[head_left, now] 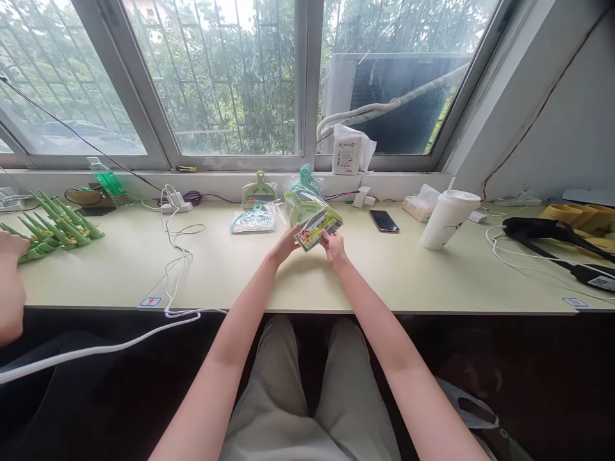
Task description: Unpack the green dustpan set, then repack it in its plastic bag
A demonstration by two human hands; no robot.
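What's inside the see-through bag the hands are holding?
Inside the clear bag is a green plastic dustpan, with a colourful label card across the front. The card and both hands, left hand and right hand, cover the lower part.

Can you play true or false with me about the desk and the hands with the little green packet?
1. Both hands hold the green packet with the label card. True: the left hand and right hand grip the packet from either side.
2. The phone is in the right hand. False: the phone lies flat on the desk, apart from the hands.
3. A white cup with a lid stands right of the phone. True: the cup is upright there.
4. The pile of green pieces is on the right end of the desk. False: the green pieces lie at the left end.
5. The white cable hangs over the desk's front edge. True: the cable does.
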